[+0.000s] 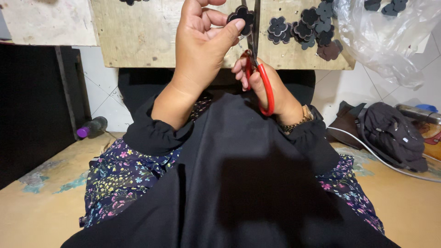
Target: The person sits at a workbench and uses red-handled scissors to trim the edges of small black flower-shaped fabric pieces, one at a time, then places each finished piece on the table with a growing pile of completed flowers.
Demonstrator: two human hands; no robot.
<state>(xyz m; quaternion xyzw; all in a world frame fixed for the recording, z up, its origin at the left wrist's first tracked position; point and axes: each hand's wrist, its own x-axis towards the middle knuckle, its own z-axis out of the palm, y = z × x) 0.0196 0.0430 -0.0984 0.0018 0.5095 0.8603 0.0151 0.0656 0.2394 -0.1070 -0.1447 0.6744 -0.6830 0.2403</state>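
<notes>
My left hand [200, 43] pinches a small black flower-shaped piece [242, 16] between thumb and fingers, held up over a low wooden board [138, 36]. My right hand [268, 89] grips red-handled scissors [262, 82], whose dark blades [254, 27] point up beside the flower piece. Both wrists wear black sleeves, and a wristwatch shows on the right one. Several more black flower shapes [305, 27] lie in a loose pile on the board to the right.
A clear plastic bag [386, 36] hangs at the upper right. A dark backpack [395, 133] and a white cable [367, 149] lie on the floor at right. A bottle with a purple cap [92, 126] lies at left beside a dark panel.
</notes>
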